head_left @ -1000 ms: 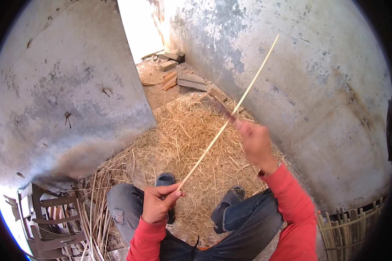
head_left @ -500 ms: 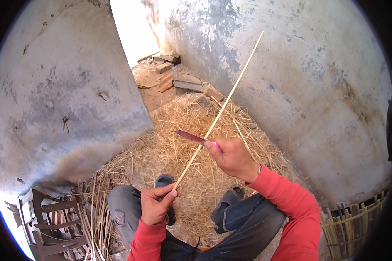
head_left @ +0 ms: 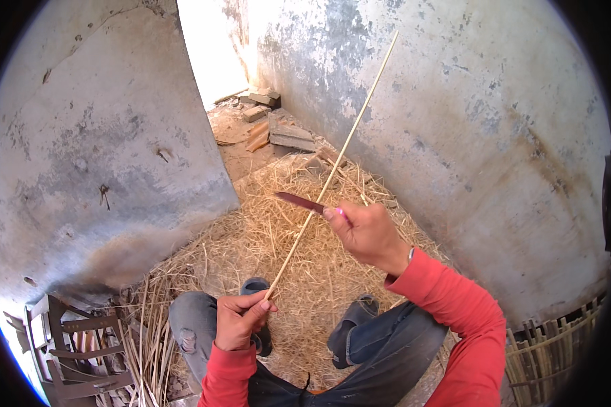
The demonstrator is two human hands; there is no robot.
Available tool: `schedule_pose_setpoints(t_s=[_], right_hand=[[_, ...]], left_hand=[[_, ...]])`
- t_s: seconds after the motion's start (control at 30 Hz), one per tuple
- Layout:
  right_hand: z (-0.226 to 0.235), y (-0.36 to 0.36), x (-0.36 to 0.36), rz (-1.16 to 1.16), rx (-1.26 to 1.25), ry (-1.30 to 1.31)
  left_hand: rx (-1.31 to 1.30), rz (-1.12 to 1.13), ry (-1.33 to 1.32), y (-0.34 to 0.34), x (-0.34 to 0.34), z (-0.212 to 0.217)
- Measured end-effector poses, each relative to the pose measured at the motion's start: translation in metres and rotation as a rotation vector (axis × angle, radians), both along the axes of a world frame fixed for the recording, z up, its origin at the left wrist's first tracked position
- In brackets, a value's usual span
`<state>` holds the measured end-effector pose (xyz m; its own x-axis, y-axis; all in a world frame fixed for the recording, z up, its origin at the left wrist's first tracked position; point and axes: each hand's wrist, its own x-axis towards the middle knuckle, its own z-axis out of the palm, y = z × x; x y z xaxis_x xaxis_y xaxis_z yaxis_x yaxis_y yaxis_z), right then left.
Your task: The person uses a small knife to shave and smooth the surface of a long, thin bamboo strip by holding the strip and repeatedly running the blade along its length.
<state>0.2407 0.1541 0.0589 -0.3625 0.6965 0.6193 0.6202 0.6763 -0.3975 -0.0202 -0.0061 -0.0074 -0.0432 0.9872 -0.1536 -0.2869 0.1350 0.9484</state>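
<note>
We see a thin, pale stick [head_left: 350, 136] held aslant above loose straw [head_left: 251, 230], its long axis rising from lower left to upper right, its far tip pointing up the wall [head_left: 495, 190]. The left hand [head_left: 237, 321] pinches the near end between thumb and fingers; the right hand [head_left: 368, 232] grips a knife [head_left: 295, 200], blade pointing left across the stick. Compared with 1 second earlier, we find the knife nearer the left hand.

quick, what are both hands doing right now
Left hand: closed, holding the near end of the thin pale stick.
Right hand: closed, holding the knife, its blade across the stick.
</note>
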Motion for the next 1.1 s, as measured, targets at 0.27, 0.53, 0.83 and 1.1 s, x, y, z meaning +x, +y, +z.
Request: schedule_pose_setpoints(t_s=[0.27, 0.53, 0.83, 1.1], right_hand=[[0.056, 0.06, 0.051, -0.349, 0.109, 0.146], [0.002, -0.016, -0.015, 0.039, -0.075, 0.002], [0.016, 0.023, 0.003, -0.056, 0.087, 0.055], [0.032, 0.045, 0.01, -0.181, 0.0, 0.139]], left_hand=[[0.064, -0.106, -0.015, 0.002, 0.0, -0.005], [0.053, 0.02, 0.024, 0.0, -0.002, -0.007], [0.067, 0.041, 0.085, 0.003, 0.009, 0.0], [0.115, 0.076, 0.054, 0.003, 0.01, 0.001]])
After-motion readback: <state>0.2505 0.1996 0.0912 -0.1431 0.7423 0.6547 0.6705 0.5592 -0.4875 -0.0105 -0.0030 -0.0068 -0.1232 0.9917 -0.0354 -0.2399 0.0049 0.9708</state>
